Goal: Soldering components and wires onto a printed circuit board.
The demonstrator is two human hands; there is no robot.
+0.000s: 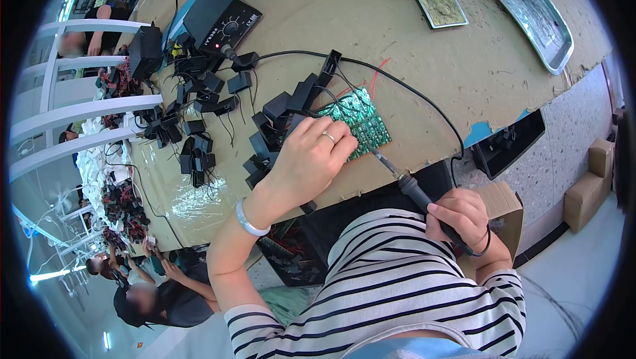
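A green circuit board (371, 120) lies on the brown table top, with several black boxes wired along its left side. My left hand (315, 157) rests over the board's lower left part, fingers bent and pressed together. What its fingertips pinch is hidden. In my right hand (464, 216) is a soldering iron (416, 193), gripped by its dark handle. The iron's metal tip points up and left and reaches the board's lower edge, close to my left fingertips. Whether it touches the board, I cannot tell.
A black soldering station (222, 19) stands at the far left; its cable (404, 84) arcs across the table. Loose black boxes (199, 153) with wires lie left. At the far right are an iron stand with sponge (442, 9) and a metal tray (523, 7). Other people sit lower left.
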